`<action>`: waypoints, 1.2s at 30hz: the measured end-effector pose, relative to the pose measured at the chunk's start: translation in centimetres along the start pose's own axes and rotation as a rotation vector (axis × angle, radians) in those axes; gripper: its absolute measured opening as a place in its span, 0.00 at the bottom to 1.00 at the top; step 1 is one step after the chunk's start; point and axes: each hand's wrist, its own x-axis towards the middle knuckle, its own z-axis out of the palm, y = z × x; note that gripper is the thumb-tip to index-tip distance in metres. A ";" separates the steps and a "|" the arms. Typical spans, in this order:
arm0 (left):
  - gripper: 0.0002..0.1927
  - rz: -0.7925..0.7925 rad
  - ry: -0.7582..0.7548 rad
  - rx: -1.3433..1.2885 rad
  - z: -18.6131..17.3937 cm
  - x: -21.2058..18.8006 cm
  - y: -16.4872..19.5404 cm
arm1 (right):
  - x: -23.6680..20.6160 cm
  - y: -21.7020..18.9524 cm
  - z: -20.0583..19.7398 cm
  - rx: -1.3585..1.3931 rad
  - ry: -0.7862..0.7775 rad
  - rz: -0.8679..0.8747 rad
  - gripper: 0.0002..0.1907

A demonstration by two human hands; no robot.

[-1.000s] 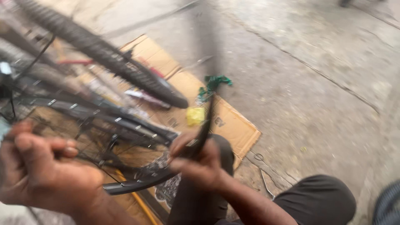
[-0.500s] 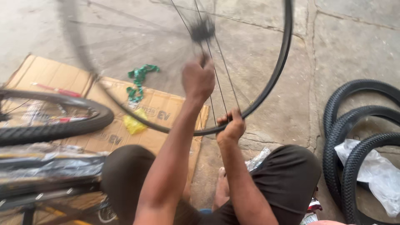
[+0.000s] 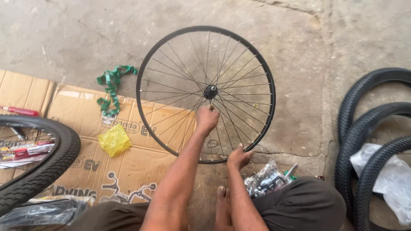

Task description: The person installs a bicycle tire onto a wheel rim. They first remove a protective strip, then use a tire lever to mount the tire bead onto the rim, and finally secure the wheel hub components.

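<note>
A bare black bicycle rim (image 3: 147, 64) with thin spokes and a dark hub (image 3: 210, 91) is held low over the concrete floor in front of me. My left hand (image 3: 207, 120) is closed on the spokes just below the hub. The fingers of my right hand (image 3: 238, 156) rest on the near edge of the rim. Part of the rim lies over a flattened cardboard sheet (image 3: 141, 171). My bare foot (image 3: 220, 204) shows between my knees.
A green strip (image 3: 111, 87) and a yellow plastic bag (image 3: 114, 140) lie left of the rim. A wheel with a tyre (image 3: 47, 171) and a red-handled tool (image 3: 19, 111) are far left. Loose black tyres (image 3: 364, 124) and a white bag (image 3: 387, 173) lie right. A clear bag of parts (image 3: 265, 182) sits by my knee.
My view swung from the clutter on the left to the floor ahead. The rim came down from in front of the camera to floor level, both hands still on it.
</note>
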 end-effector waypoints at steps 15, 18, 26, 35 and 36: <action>0.16 0.067 -0.130 0.058 -4.0 3.8 -5.6 | -3.2 -5.8 5.3 -0.448 -0.513 -0.981 0.30; 0.11 -0.005 0.120 -0.817 -10.7 6.5 -6.9 | -4.9 -6.2 7.4 -0.247 -0.683 -0.970 0.22; 0.11 -0.344 0.946 0.063 -27.7 14.8 -12.9 | -6.8 -5.6 6.8 -0.152 -0.894 -0.788 0.08; 0.19 -0.216 0.820 0.359 -27.9 18.7 -16.1 | -7.4 -7.3 5.8 -0.048 -0.893 -0.820 0.08; 0.19 -0.304 0.756 0.318 -27.7 18.4 -16.0 | -7.6 -7.5 5.6 -0.065 -0.899 -0.816 0.08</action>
